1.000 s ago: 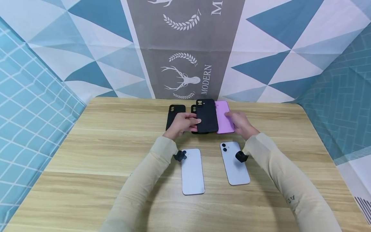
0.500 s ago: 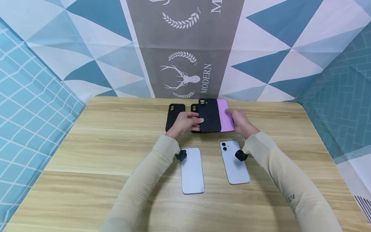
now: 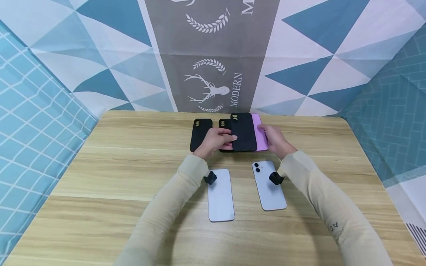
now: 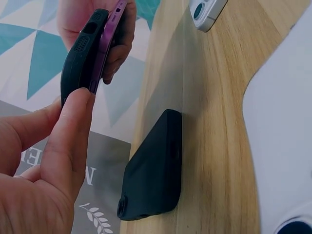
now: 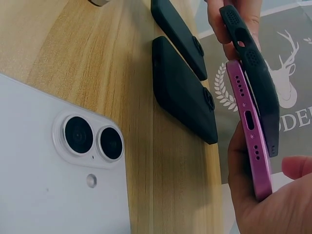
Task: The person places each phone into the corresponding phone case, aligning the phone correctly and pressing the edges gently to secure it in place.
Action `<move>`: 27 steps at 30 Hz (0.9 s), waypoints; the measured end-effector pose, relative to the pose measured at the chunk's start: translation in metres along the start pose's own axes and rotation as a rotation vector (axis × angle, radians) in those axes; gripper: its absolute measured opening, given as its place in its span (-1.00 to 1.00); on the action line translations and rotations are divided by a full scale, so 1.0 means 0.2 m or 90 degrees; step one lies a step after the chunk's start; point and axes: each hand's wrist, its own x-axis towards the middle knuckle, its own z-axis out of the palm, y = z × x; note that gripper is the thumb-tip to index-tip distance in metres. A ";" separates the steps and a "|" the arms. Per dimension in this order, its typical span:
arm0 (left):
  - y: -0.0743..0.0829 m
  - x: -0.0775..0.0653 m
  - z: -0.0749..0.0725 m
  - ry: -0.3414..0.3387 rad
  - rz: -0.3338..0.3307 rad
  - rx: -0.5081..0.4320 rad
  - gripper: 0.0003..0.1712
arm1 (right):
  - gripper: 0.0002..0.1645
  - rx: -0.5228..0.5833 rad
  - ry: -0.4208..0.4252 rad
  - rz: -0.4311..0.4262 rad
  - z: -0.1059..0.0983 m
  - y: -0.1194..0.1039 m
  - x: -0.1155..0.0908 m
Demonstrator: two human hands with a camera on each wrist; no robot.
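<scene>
Between thumb and fingers, my left hand [image 3: 216,141] pinches the left edge of a black phone case [image 3: 244,133]. My right hand [image 3: 277,141] grips a pink-purple phone [image 3: 261,137] by its right side. The case lies over much of the phone's back in the head view. From the right wrist, the phone's bottom edge [image 5: 249,122] with its charging port faces the camera, and the case [image 5: 258,78] stands at a slant along it, a narrow gap showing at one end. Both are held above the table's far edge.
Two more black phone cases [image 3: 200,135] lie at the back of the wooden table [image 3: 116,166], one partly hidden behind my left hand. Nearer me are two white phones, the left one [image 3: 221,199] and the right one [image 3: 270,192], both camera side up. A patterned cloth wall [image 3: 213,55] rises behind.
My left hand has moved the black case to the right, so it covers more of the pink-purple phone. The right hand has stayed nearly still.
</scene>
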 end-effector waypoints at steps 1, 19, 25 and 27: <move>0.00 0.00 0.00 0.000 -0.003 -0.001 -0.51 | -0.53 0.008 -0.001 0.000 0.00 0.00 0.00; -0.01 0.02 0.05 -0.003 -0.013 0.004 -0.52 | -0.84 0.058 -0.043 -0.003 0.01 0.01 0.00; 0.00 0.02 0.07 -0.004 -0.010 0.009 -0.53 | -0.84 0.056 -0.049 -0.004 0.01 0.01 0.01; 0.00 0.02 0.07 -0.002 -0.011 0.005 -0.53 | -0.84 0.056 -0.050 0.000 0.01 0.01 0.01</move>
